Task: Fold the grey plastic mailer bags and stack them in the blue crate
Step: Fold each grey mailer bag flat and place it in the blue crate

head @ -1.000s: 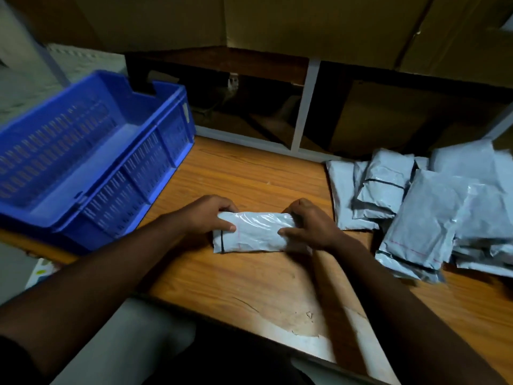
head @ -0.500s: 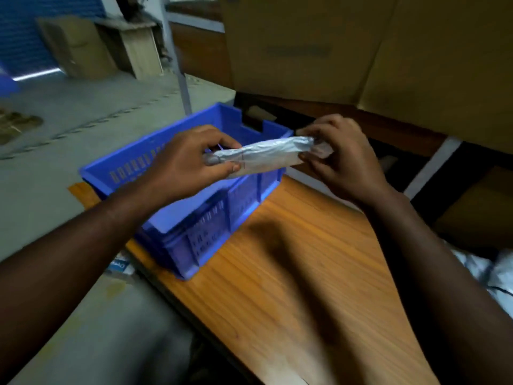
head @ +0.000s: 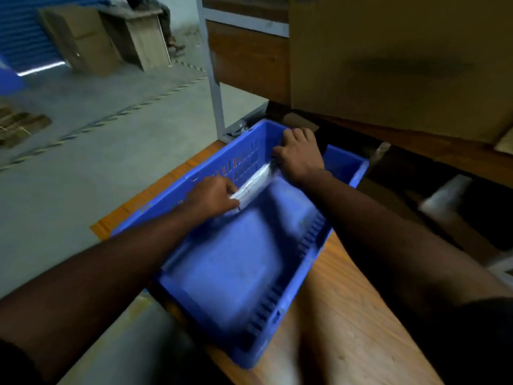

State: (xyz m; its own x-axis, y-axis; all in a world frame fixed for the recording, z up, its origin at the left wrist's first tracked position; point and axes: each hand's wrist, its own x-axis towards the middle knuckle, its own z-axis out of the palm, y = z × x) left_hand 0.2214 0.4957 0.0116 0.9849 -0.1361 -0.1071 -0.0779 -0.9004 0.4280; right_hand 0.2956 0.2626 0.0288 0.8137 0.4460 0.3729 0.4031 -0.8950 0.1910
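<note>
1. Nearest the camera, two bare forearms reach forward over a wooden table, the left one crossing the table's near edge and the right one passing over the crate's right wall.
2. A blue crate sits on the table at its left end, turned at an angle, with slotted walls and a bare blue floor showing in its near half.
3. The left hand is inside the crate by the far-left wall, fingers curled around the near end of a folded grey bag.
4. The bag lies low in the crate along that wall, close against it; blur hides whether it touches the floor.
5. The right hand covers the bag's far end near the crate's far corner, knuckles up and fingers bent down onto it; it seems to be grasping the bag, though the fingertips are hidden.
6. Beyond the crate, a large cardboard box rests on a shelf above the table.
7. Far left, a grey concrete floor stretches back to a blue shutter.
</note>
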